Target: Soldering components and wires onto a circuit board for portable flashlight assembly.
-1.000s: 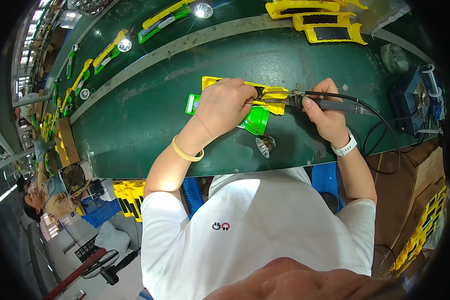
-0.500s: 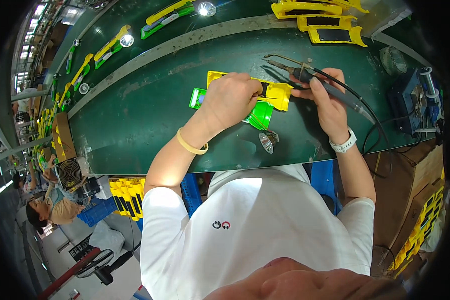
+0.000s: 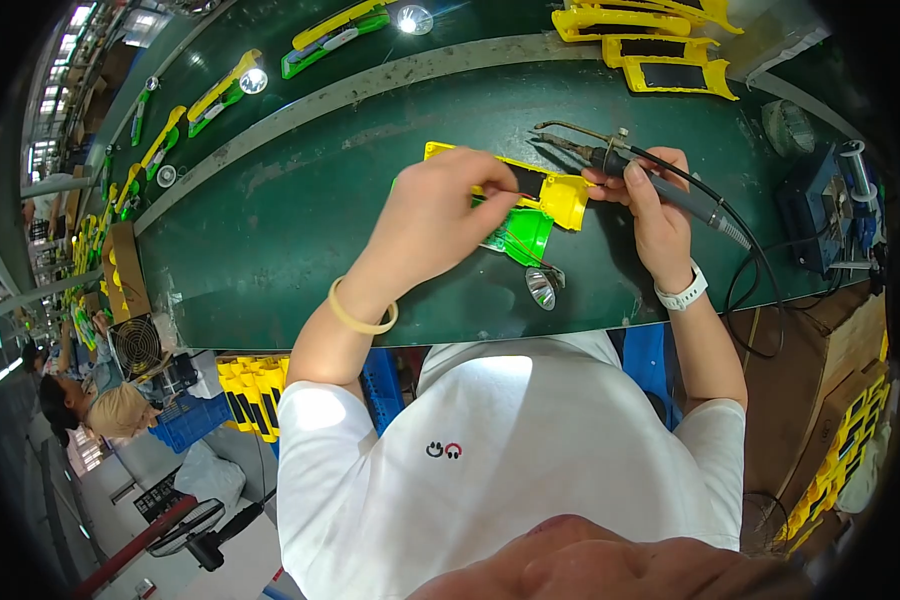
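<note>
My left hand (image 3: 448,212) is closed, thumb and fingertips pinched on a thin wire (image 3: 523,196) over a yellow flashlight shell half (image 3: 567,202). Partly beneath that hand lies a green shell half (image 3: 531,240), its left end hidden. Thin wires lead from it to a round silver lamp reflector (image 3: 541,289) near the table's front edge. In my right hand (image 3: 662,222) is a soldering iron (image 3: 610,160) with a thin metal tube along its top. Its tip points left, above the yellow shell and apart from it.
Several yellow shell halves (image 3: 675,77) are stacked at the far right. A blue soldering station (image 3: 812,205) with a solder spool (image 3: 856,170) stands right, cable looping to the iron. Beyond a metal rail (image 3: 370,92) lie several yellow-green flashlights (image 3: 338,38). Another person sits at far left.
My left hand has shifted slightly left and turned, uncovering more of the yellow shell. The shells and reflector have shifted slightly right. The soldering iron stays in my right hand, its tip slightly lower.
</note>
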A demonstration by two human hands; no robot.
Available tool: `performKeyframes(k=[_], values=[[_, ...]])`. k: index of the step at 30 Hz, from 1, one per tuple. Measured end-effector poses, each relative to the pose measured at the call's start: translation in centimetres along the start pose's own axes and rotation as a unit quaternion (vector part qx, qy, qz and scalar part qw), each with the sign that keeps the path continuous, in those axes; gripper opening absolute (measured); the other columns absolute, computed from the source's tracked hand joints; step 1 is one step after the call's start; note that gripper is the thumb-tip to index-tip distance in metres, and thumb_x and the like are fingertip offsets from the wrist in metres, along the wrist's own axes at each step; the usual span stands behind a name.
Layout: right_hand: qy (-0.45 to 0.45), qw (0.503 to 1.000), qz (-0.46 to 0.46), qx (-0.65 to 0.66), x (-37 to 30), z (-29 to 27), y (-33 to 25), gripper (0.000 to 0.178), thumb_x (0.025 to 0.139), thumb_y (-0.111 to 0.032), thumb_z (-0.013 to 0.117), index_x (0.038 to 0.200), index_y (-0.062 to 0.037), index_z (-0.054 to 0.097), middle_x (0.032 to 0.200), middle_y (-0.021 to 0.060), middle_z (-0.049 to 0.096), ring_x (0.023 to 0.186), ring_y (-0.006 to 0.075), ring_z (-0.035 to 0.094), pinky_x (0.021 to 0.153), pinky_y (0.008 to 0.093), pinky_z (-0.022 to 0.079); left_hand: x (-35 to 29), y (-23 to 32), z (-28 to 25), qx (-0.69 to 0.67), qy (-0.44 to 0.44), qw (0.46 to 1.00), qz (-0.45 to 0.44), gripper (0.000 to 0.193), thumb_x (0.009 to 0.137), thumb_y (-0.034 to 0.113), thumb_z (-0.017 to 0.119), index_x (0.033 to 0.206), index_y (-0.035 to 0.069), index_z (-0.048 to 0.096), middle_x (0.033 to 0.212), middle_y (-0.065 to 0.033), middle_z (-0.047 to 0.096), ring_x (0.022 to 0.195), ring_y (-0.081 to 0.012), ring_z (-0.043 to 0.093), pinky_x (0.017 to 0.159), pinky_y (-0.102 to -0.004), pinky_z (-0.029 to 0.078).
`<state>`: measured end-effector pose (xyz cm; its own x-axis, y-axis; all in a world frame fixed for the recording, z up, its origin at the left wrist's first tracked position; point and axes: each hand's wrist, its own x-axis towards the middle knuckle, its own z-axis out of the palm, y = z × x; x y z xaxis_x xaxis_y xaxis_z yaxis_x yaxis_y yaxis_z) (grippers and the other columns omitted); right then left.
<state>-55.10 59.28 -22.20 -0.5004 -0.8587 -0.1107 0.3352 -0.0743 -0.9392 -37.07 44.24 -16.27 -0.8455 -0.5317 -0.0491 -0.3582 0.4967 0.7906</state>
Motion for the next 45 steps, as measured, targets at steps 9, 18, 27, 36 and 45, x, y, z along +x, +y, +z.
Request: performKeyframes(k=[9, 18, 27, 36, 45], values=[[0.035, 0.999, -0.029, -0.017, -0.5, 2.3, -0.9, 0.023, 0.086, -0.005, 0.058, 0.097, -0.0035, 0.038, 0.079, 0.0070, 0.054, 0.062, 0.0106, 0.054, 0.058, 0.0221, 0.045, -2.3, -2.9, -1.0, -0.561, 0.049, 0.802, -0.199, 0.017, 0.081, -0.005, 0.059, 0.097, -0.003, 0.057, 0.091, -0.0107, 0.063, 0.079, -0.0167, 0.063, 0.071, -0.0245, 0.052], [0.026, 0.999, 0.013, -0.040, 0.2, 5.1, 1.4, 0.022, 0.084, -0.005, 0.061, 0.093, -0.0026, 0.041, 0.080, 0.0044, 0.051, 0.062, 0.0088, 0.055, 0.055, 0.0201, 0.045, 0.8, -6.8, -2.3, 0.150, -0.018, 0.985, 0.084, 0.010, 0.072, 0.004, 0.064, 0.082, 0.005, 0.064, 0.080, -0.0100, 0.055, 0.075, -0.0247, 0.054, 0.067, -0.0323, 0.046], [0.009, 0.996, 0.008, -0.092, 0.4, 5.3, 2.5, 0.022, 0.083, -0.005, 0.061, 0.089, -0.0025, 0.040, 0.073, 0.0030, 0.050, 0.061, 0.0068, 0.052, 0.053, 0.0202, 0.041, 1.8, -6.6, -3.0, 0.164, -0.116, 0.975, 0.093, 0.010, 0.070, 0.001, 0.061, 0.079, 0.004, 0.060, 0.087, -0.0100, 0.046, 0.073, -0.0272, 0.055, 0.066, -0.0353, 0.047], [0.012, 0.993, 0.036, -0.115, 1.2, 5.6, 2.1, 0.021, 0.084, -0.007, 0.061, 0.090, -0.0024, 0.041, 0.073, 0.0019, 0.051, 0.060, 0.0056, 0.051, 0.054, 0.0195, 0.042, 2.1, -6.3, -2.5, 0.200, -0.112, 0.969, 0.092, 0.010, 0.070, 0.001, 0.061, 0.079, 0.003, 0.059, 0.087, -0.0110, 0.045, 0.074, -0.0280, 0.054, 0.066, -0.0359, 0.046], [0.089, 0.986, -0.137, 0.030, 2.8, -4.8, -1.6, 0.021, 0.093, -0.022, 0.047, 0.106, -0.0070, 0.041, 0.097, 0.0119, 0.057, 0.081, 0.0196, 0.060, 0.061, 0.0296, 0.047, 2.2, -5.9, -2.2, 0.207, -0.104, 0.966, 0.117, 0.010, 0.070, 0.000, 0.061, 0.079, 0.003, 0.059, 0.084, -0.0113, 0.046, 0.074, -0.0280, 0.053, 0.065, -0.0348, 0.046]])
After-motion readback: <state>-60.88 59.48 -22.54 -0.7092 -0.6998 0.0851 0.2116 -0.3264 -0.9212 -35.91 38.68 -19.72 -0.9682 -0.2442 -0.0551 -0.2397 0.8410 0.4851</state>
